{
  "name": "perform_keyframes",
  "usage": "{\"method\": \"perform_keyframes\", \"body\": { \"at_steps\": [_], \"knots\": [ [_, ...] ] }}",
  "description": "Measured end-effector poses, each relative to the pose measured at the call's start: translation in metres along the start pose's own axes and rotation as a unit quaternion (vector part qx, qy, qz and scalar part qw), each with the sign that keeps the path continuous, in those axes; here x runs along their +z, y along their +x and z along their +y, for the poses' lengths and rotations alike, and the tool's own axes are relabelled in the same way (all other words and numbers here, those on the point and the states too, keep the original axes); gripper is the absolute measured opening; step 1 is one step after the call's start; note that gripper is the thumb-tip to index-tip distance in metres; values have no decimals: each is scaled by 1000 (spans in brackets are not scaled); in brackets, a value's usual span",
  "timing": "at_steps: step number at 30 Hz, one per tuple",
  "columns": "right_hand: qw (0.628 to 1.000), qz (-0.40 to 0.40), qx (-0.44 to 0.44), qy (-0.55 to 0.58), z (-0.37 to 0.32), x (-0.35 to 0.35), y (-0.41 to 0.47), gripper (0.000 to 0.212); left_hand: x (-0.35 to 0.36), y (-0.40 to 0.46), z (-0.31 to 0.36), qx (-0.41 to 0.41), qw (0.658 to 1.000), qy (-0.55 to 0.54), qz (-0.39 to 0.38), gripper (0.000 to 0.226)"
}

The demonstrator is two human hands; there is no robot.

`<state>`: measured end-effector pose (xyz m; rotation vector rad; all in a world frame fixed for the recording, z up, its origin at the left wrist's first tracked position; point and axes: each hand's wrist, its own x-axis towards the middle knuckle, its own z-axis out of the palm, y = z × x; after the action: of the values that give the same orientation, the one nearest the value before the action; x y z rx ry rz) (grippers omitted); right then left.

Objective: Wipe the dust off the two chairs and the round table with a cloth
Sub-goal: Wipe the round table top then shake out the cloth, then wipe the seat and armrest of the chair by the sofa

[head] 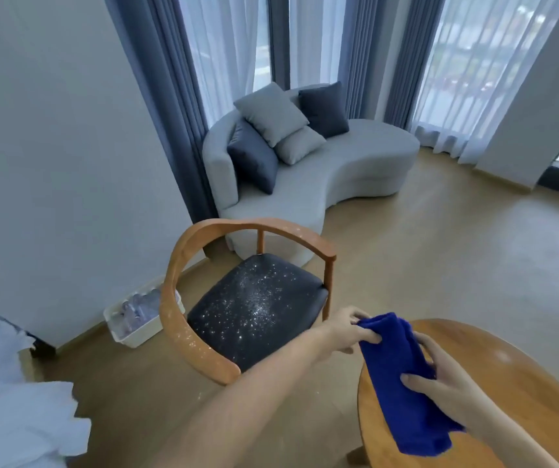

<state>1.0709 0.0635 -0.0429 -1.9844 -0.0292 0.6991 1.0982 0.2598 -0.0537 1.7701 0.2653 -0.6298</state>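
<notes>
A wooden chair (183, 298) with a curved backrest stands in the middle of the head view. White dust speckles its dark seat (257, 309) and its wooden rail. A blue cloth (403, 390) hangs folded between both hands, above the left edge of the round wooden table (507, 383) at the lower right. My left hand (349, 329) pinches the cloth's top end. My right hand (440, 376) grips the cloth at its middle from the right side. Only one chair is in view.
A grey curved sofa (355, 167) with several cushions stands by the curtained windows at the back. A white plastic bin (136, 319) sits on the floor against the left wall, behind the chair. White bedding (11, 407) fills the lower left corner. Bare wooden floor (457, 258) lies to the right of the chair.
</notes>
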Motion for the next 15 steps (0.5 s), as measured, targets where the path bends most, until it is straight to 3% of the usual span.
{"method": "perform_keyframes", "body": {
  "at_steps": [5, 15],
  "knots": [
    [990, -19, 14, -140, -43, 86, 59, 59, -115, -16, -57, -16, 992, 78, 100, 43],
    [975, 0, 33, -222, -120, 272, 183, 51, -386, -28, -190, -73, 958, 225, 162, 25]
  ]
}}
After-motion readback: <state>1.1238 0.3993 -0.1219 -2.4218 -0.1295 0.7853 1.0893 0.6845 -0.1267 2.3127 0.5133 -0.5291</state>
